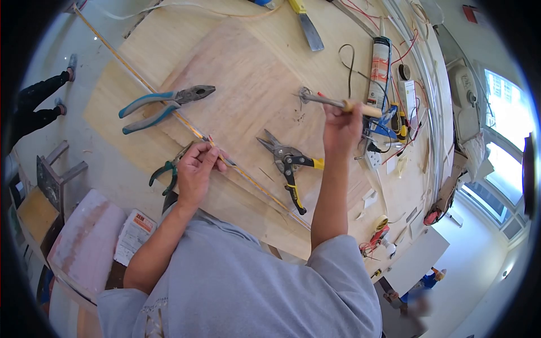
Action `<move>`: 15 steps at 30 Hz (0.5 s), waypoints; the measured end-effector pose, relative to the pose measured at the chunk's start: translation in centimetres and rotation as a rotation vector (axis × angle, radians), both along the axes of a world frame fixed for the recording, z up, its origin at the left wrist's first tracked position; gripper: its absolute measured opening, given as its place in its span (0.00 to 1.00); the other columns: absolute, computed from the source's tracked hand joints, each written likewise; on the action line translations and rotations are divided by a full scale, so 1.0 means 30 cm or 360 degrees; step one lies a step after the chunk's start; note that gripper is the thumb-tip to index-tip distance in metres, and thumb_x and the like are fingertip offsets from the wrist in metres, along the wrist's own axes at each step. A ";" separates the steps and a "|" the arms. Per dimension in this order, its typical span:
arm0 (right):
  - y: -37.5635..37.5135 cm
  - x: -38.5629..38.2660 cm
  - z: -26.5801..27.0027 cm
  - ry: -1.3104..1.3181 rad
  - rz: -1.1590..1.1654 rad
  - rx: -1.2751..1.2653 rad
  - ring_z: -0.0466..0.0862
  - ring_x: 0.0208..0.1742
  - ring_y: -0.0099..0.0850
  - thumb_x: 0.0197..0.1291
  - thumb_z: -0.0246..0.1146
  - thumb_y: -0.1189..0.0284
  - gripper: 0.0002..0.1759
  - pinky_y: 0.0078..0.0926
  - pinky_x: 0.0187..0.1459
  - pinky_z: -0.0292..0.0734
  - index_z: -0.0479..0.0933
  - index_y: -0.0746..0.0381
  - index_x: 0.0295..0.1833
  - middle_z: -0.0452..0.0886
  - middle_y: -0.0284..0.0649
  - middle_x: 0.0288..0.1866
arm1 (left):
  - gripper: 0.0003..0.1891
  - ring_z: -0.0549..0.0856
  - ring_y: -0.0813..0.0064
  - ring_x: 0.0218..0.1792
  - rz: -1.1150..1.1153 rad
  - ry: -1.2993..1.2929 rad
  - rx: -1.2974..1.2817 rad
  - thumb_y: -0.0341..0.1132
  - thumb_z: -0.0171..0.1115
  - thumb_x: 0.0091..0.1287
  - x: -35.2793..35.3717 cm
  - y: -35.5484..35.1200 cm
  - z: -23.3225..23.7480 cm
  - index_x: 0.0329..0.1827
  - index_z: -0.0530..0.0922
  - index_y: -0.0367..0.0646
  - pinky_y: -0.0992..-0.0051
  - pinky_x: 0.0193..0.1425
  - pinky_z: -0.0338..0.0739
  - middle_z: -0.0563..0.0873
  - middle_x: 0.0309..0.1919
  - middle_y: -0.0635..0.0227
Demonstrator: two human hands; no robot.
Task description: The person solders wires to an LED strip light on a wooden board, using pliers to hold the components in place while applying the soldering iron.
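Observation:
My left hand [198,163] pinches a thin reddish wire end [212,141] beside a long narrow strip [253,181] that crosses the wooden board. In my right hand [342,125] is a tool with a wooden handle [369,109] and a metal shaft, raised over the board; its tip points left, near a small coil of wire. Blue-grey pliers [169,105] lie across the strip, above my left hand. Between my hands rest snips with yellow and black handles [290,162], jaws apart. Green-handled pliers [167,171] lie partly hidden behind my left hand.
A putty knife [307,25] lies at the board's far side. A sealant tube [380,67], a power strip [408,101] and tangled wires sit at the right. Chairs [84,236] stand at left, near a person's legs [42,101]. Another person [422,287] is at lower right.

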State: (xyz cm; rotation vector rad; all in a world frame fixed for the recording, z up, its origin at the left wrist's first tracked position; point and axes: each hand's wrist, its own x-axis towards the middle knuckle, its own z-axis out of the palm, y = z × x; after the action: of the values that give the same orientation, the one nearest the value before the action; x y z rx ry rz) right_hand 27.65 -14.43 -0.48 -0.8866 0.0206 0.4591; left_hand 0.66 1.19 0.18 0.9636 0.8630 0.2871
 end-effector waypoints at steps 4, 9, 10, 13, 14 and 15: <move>0.146 -0.046 0.037 -0.0030 0.0238 -0.0095 0.74 0.30 0.30 0.73 0.49 0.63 0.16 0.28 0.34 0.71 0.71 0.64 0.39 0.73 0.38 0.26 | 0.07 0.82 0.82 0.29 0.0019 -0.0010 -0.0015 0.31 0.57 0.72 -0.003 0.006 0.002 0.43 0.75 0.34 0.82 0.36 0.79 0.86 0.35 0.61; 0.185 -0.100 0.049 -0.0022 0.0330 -0.0179 0.74 0.29 0.30 0.73 0.50 0.61 0.16 0.29 0.36 0.73 0.71 0.64 0.40 0.73 0.39 0.26 | 0.07 0.83 0.82 0.29 0.0018 -0.0041 -0.0038 0.31 0.57 0.72 -0.011 0.004 -0.012 0.44 0.75 0.34 0.82 0.36 0.79 0.86 0.35 0.60; 0.165 -0.087 0.040 0.0018 0.0217 -0.0178 0.74 0.29 0.30 0.73 0.50 0.61 0.16 0.30 0.38 0.74 0.71 0.64 0.40 0.74 0.39 0.26 | 0.07 0.83 0.82 0.29 0.0012 -0.0042 -0.0041 0.31 0.57 0.72 -0.012 0.005 -0.011 0.44 0.75 0.34 0.81 0.36 0.79 0.86 0.35 0.61; 0.081 -0.042 0.026 -0.0033 0.0075 -0.0197 0.73 0.27 0.29 0.72 0.51 0.60 0.16 0.36 0.47 0.77 0.71 0.63 0.39 0.74 0.39 0.26 | 0.08 0.83 0.82 0.29 0.0008 -0.0049 -0.0049 0.31 0.57 0.72 -0.012 0.010 -0.009 0.44 0.75 0.34 0.81 0.36 0.79 0.87 0.35 0.61; 0.079 -0.046 0.022 0.0037 0.0072 -0.0222 0.73 0.27 0.29 0.72 0.51 0.61 0.16 0.36 0.46 0.77 0.71 0.63 0.39 0.74 0.39 0.26 | 0.08 0.83 0.82 0.29 0.0004 -0.0048 -0.0055 0.31 0.57 0.72 -0.014 0.010 -0.009 0.44 0.75 0.34 0.81 0.36 0.80 0.87 0.35 0.61; 0.079 -0.055 0.021 0.0104 0.0065 -0.0250 0.73 0.27 0.29 0.72 0.51 0.61 0.16 0.36 0.46 0.77 0.71 0.63 0.39 0.74 0.39 0.26 | 0.08 0.83 0.82 0.29 -0.0004 -0.0051 -0.0064 0.31 0.57 0.72 -0.015 0.009 -0.008 0.44 0.75 0.34 0.81 0.36 0.80 0.87 0.35 0.61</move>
State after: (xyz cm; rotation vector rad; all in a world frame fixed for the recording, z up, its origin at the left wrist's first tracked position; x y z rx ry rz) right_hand 26.00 -12.08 0.14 -1.0273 0.0994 0.5297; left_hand 0.22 1.47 -0.07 0.9205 0.8353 0.2813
